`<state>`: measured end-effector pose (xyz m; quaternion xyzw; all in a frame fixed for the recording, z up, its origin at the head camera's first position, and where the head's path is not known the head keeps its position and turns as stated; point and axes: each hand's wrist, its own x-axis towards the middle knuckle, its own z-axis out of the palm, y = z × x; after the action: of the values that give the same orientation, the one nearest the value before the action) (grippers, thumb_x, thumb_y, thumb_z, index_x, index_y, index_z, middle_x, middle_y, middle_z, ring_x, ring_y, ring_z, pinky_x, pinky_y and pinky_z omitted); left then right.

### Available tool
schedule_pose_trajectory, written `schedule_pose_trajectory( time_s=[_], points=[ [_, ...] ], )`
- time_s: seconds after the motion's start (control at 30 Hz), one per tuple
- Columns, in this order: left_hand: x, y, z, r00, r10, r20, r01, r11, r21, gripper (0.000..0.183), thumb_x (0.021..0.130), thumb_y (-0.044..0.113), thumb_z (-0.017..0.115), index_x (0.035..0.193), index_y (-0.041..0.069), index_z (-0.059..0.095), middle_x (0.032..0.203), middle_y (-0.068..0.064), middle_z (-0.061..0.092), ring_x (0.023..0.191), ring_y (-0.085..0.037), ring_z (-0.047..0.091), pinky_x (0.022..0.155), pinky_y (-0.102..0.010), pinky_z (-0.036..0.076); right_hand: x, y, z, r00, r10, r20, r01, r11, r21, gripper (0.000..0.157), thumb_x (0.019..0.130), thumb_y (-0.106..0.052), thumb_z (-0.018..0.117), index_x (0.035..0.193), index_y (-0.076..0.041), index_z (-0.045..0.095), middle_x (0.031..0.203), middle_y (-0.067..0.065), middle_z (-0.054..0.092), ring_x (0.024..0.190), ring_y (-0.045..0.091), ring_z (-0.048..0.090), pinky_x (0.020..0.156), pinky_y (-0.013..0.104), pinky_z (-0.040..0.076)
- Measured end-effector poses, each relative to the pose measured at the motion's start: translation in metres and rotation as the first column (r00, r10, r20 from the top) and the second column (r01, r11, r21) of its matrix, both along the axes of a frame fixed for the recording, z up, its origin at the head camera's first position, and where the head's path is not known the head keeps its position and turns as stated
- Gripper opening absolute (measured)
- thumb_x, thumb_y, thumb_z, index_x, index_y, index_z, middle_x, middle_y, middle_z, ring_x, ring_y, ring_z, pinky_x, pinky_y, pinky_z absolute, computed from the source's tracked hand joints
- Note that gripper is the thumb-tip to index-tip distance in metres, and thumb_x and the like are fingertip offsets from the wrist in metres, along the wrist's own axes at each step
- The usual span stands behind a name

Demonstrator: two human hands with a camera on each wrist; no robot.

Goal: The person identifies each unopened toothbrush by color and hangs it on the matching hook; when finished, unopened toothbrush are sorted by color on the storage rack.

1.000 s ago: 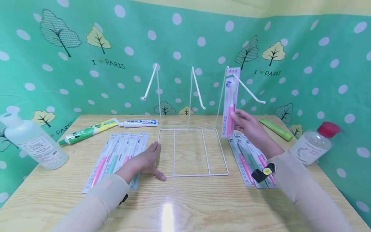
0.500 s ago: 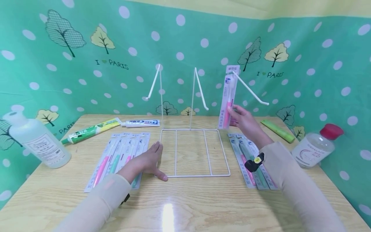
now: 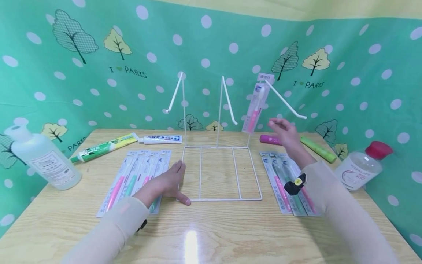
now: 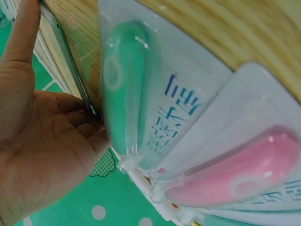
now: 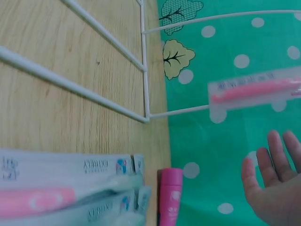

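A white wire rack (image 3: 221,200) with three arms stands mid-table. From its right arm hangs a packaged pink toothbrush (image 3: 254,112), its lower end tilted left. My right hand (image 3: 286,136) is just right of that pack, fingers apart from it and holding nothing; the right wrist view also shows a gap between the fingers and the pack (image 5: 256,89). My left hand (image 3: 169,183) rests on the left side of the rack's base, thumb at the front wire. Packaged toothbrushes (image 3: 115,192) lie under and beside my left forearm, and more toothbrush packs (image 3: 280,190) lie below my right hand.
A white pump bottle (image 3: 44,161) stands at far left, a red-capped bottle (image 3: 359,167) at far right. Two toothpaste tubes, one green and yellow (image 3: 105,147) and one white (image 3: 161,139), lie at back left. Behind my right hand are a magenta tube (image 3: 268,139) and a green one (image 3: 318,149).
My right hand has let go of the pink toothbrush pack and drawn away to the right. The pack, now hanging from the right arm, has swung left at its bottom. My left hand stays put.
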<state>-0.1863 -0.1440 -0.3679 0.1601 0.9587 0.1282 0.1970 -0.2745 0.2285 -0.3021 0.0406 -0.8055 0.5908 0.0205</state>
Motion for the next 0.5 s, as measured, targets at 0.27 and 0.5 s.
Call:
schedule_pose_trajectory(
  time_s=[0.27,0.5],
  points=[
    [-0.001,0.0,0.0,1.0,-0.007,0.007,0.007,1.0,0.004,0.135,0.048,0.064,0.074,0.143,-0.003,0.005,0.148,-0.022,-0.004,0.136,-0.034,-0.001,0.11,-0.044,0.01,0.023,0.035,0.014,0.995,-0.082,-0.058,0.085,0.995,0.06,0.056,0.088,-0.041,0.054,0.128,-0.004,0.044,0.118,0.005,0.05,0.108,0.017,0.048,0.086,0.024,0.047],
    [-0.001,0.001,0.001,1.0,-0.011,0.01,0.011,1.0,0.015,0.132,0.051,0.063,0.074,0.143,-0.003,0.006,0.149,-0.021,-0.002,0.136,-0.034,-0.001,0.109,-0.045,0.01,0.041,0.078,0.009,0.998,-0.026,0.056,0.009,0.959,0.282,0.06,0.088,-0.048,0.051,0.129,-0.006,0.043,0.125,0.01,0.046,0.111,0.021,0.046,0.088,0.029,0.046]
  ],
)
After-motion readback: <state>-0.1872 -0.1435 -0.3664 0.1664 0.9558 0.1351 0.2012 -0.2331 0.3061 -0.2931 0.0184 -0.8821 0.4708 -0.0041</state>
